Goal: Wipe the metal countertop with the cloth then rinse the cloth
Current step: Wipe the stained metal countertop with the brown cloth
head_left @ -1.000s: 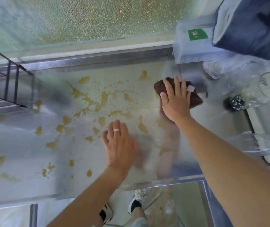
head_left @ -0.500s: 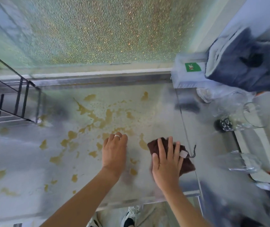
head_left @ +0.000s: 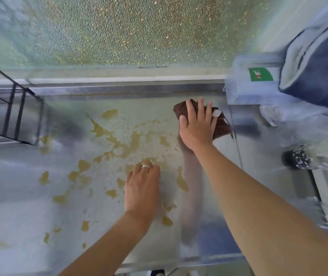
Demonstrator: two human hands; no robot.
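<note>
Right grip [head_left: 198,126] flat, fingers spread, on crumpled brown cloth [head_left: 221,126] atop smooth, yellow-splattered metal countertop [head_left: 29,186].

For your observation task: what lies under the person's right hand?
The right hand presses flat on a dark brown cloth on the stained metal countertop. Any stains beneath the cloth are hidden.

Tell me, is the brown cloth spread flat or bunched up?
Bunched: the cloth lies crumpled under the flat right hand, folds showing.
</note>
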